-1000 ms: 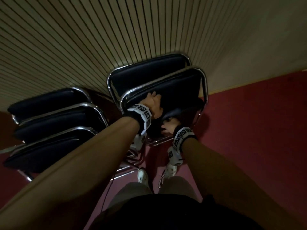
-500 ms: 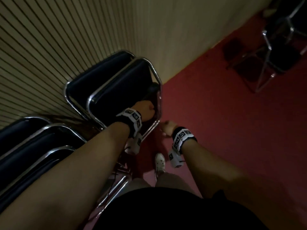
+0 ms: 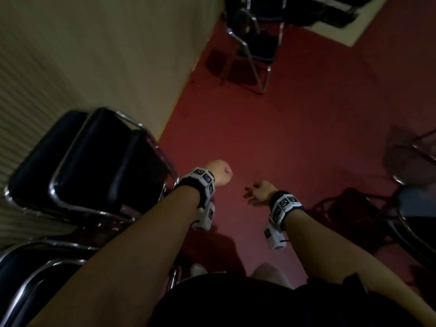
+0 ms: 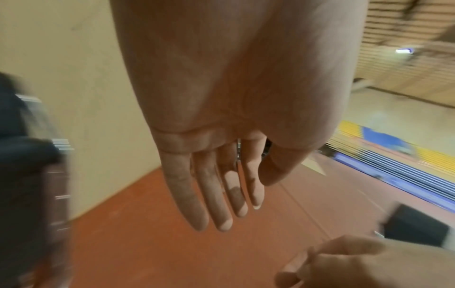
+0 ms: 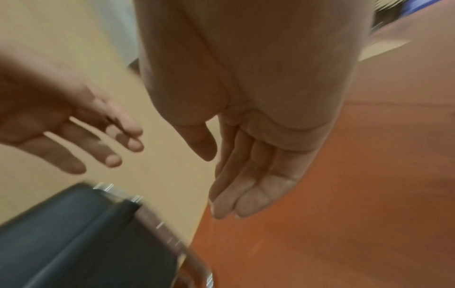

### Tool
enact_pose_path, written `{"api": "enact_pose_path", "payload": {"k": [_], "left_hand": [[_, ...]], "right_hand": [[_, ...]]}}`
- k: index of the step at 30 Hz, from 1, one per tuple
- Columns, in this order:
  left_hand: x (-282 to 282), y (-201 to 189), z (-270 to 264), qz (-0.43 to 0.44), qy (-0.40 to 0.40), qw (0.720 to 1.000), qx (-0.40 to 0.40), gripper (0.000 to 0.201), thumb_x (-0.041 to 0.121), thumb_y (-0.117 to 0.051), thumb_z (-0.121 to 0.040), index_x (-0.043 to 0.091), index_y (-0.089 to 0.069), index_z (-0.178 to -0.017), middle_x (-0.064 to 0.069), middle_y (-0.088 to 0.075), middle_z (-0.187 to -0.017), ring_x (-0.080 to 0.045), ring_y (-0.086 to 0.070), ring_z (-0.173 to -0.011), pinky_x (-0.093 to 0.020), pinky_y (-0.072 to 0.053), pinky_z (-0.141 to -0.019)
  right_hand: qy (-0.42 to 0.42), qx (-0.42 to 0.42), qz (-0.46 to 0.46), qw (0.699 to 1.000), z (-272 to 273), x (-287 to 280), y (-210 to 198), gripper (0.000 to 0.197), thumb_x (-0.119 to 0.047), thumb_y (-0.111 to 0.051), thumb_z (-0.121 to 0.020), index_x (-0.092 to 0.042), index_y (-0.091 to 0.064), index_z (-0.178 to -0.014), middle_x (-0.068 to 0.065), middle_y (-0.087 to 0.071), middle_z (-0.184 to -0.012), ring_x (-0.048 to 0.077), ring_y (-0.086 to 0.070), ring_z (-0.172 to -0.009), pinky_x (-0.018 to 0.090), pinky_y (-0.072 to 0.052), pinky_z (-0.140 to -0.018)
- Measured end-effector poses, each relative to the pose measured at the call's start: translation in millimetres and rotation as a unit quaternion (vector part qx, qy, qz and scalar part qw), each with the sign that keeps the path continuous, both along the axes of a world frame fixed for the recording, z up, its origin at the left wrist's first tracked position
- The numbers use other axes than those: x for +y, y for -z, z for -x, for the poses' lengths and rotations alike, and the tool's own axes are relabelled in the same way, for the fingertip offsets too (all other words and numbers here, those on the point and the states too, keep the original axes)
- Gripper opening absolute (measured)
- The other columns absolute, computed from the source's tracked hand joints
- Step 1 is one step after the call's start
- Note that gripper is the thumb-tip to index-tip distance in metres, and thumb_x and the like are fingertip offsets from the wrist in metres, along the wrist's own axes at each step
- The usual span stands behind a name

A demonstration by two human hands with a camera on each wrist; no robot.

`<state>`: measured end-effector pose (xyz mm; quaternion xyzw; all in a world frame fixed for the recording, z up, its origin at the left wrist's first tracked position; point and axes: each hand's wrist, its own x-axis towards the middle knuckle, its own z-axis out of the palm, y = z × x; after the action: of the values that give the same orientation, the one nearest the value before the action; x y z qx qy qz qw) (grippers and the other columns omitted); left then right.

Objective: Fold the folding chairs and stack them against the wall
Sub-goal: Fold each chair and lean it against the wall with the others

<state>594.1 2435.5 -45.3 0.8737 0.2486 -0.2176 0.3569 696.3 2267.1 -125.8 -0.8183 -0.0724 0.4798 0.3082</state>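
Two folded black chairs with chrome frames (image 3: 94, 161) lean against the beige wall (image 3: 118, 55) at the left. More folded chairs (image 3: 28, 270) lie at the lower left. My left hand (image 3: 218, 172) hangs free above the red floor, just right of the stack, with straight fingers (image 4: 214, 194) and nothing in it. My right hand (image 3: 257, 193) is also empty, its fingers (image 5: 236, 191) relaxed and straight. An unfolded black chair (image 3: 254, 48) stands by the wall at the far end. Another chair (image 3: 405, 185) sits at the right edge.
Red carpet (image 3: 295, 138) spreads between me and the far chair. A dark tangle of chrome legs and shadow (image 3: 349, 208) lies at the right near my right arm. My shoes (image 3: 198, 270) show below. A pale floor strip (image 3: 354, 31) runs at the top right.
My left hand has let go of the front folded chair and both hands have swung right, away from the stack. The view has turned right, toward the unfolded chairs.
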Motion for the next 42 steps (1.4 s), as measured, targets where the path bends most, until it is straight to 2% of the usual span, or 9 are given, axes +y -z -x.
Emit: {"api": "enact_pose_path", "payload": {"k": [2, 5, 17, 23, 27, 33, 36, 40, 42], "left_hand": [[-48, 1, -30, -0.006, 0.031, 0.999, -0.017, 0.030, 0.021, -0.047, -0.096, 0.013, -0.076, -0.098, -0.007, -0.071, -0.101, -0.029, -0.065, -0.091, -0.038, -0.056, -0.086], [-137, 15, -67, -0.011, 0.071, 0.997, -0.019, 0.031, 0.023, -0.048, -0.095, 0.016, -0.077, -0.106, -0.003, -0.073, -0.114, -0.025, -0.068, -0.105, -0.039, -0.055, -0.095], [-469, 13, -214, -0.051, 0.300, 0.951, -0.062, 0.024, 0.026, -0.054, -0.091, 0.025, -0.075, -0.103, 0.003, -0.073, -0.110, -0.024, -0.068, -0.102, -0.036, -0.056, -0.091], [-548, 23, -259, -0.065, 0.378, 0.921, -0.065, 0.022, 0.028, -0.054, -0.090, 0.032, -0.072, -0.100, 0.002, -0.071, -0.115, -0.023, -0.068, -0.102, -0.035, -0.055, -0.090], [-586, 21, -314, -0.048, 0.399, 0.911, -0.093, 0.029, 0.027, -0.055, -0.090, 0.031, -0.069, -0.116, 0.002, -0.068, -0.123, -0.022, -0.065, -0.109, -0.031, -0.053, -0.092], [-624, 42, -432, -0.077, 0.450, 0.882, -0.112, 0.052, 0.023, -0.058, -0.090, 0.022, -0.050, -0.141, -0.008, -0.051, -0.139, -0.031, -0.053, -0.124, -0.041, -0.049, -0.098], [-647, 49, -488, -0.089, 0.489, 0.859, -0.119, 0.062, 0.025, -0.060, -0.089, 0.023, -0.039, -0.147, -0.010, -0.041, -0.143, -0.036, -0.042, -0.130, -0.047, -0.046, -0.103], [-645, 73, -541, -0.149, 0.536, 0.825, -0.097, 0.071, 0.038, -0.067, -0.086, 0.028, -0.033, -0.148, -0.008, -0.038, -0.144, -0.034, -0.036, -0.131, -0.052, -0.041, -0.100], [-643, 86, -559, -0.163, 0.567, 0.805, -0.062, 0.083, 0.050, -0.073, -0.079, 0.030, -0.031, -0.149, -0.008, -0.038, -0.145, -0.034, -0.036, -0.132, -0.052, -0.039, -0.101]], "right_hand": [[0.042, -0.015, -0.008, 0.999, -19, -61, -6, 0.037, -0.023, -0.050, -0.103, -0.002, -0.054, -0.134, 0.004, -0.075, -0.100, 0.017, -0.075, -0.080, 0.027, -0.057, -0.057], [0.075, -0.032, -0.005, 0.997, -34, -160, -12, 0.034, -0.024, -0.050, -0.103, -0.003, -0.060, -0.128, 0.003, -0.075, -0.099, 0.016, -0.075, -0.079, 0.027, -0.056, -0.057], [0.258, -0.098, 0.008, 0.961, -103, -518, -46, 0.019, -0.022, -0.060, -0.090, -0.011, -0.075, -0.089, 0.007, -0.077, -0.085, 0.019, -0.070, -0.070, 0.030, -0.059, -0.067], [0.334, -0.057, 0.032, 0.940, -119, -604, -25, 0.022, -0.018, -0.051, -0.100, -0.010, -0.067, -0.088, 0.009, -0.075, -0.088, 0.019, -0.070, -0.065, 0.032, -0.057, -0.064], [0.384, -0.054, 0.035, 0.921, -150, -643, -18, 0.021, -0.018, -0.048, -0.101, -0.007, -0.066, -0.102, 0.007, -0.075, -0.090, 0.021, -0.072, -0.072, 0.031, -0.057, -0.064], [0.402, -0.070, 0.089, 0.909, -239, -678, 1, 0.020, -0.019, -0.050, -0.094, -0.017, -0.068, -0.084, 0.013, -0.075, -0.099, 0.025, -0.073, -0.080, 0.038, -0.062, -0.069], [0.438, -0.099, 0.135, 0.883, -290, -705, 7, 0.024, -0.026, -0.055, -0.088, -0.021, -0.061, -0.110, 0.011, -0.072, -0.106, 0.027, -0.073, -0.086, 0.042, -0.063, -0.071], [0.443, -0.100, 0.190, 0.870, -349, -718, 45, 0.100, -0.037, -0.068, -0.073, -0.026, -0.012, -0.155, 0.014, -0.066, -0.123, 0.035, -0.069, -0.101, 0.048, -0.059, -0.083], [0.401, -0.091, 0.212, 0.886, -365, -702, 22, 0.081, -0.032, -0.070, -0.077, -0.017, -0.035, -0.148, 0.014, -0.065, -0.123, 0.036, -0.067, -0.107, 0.041, -0.055, -0.090]]}}
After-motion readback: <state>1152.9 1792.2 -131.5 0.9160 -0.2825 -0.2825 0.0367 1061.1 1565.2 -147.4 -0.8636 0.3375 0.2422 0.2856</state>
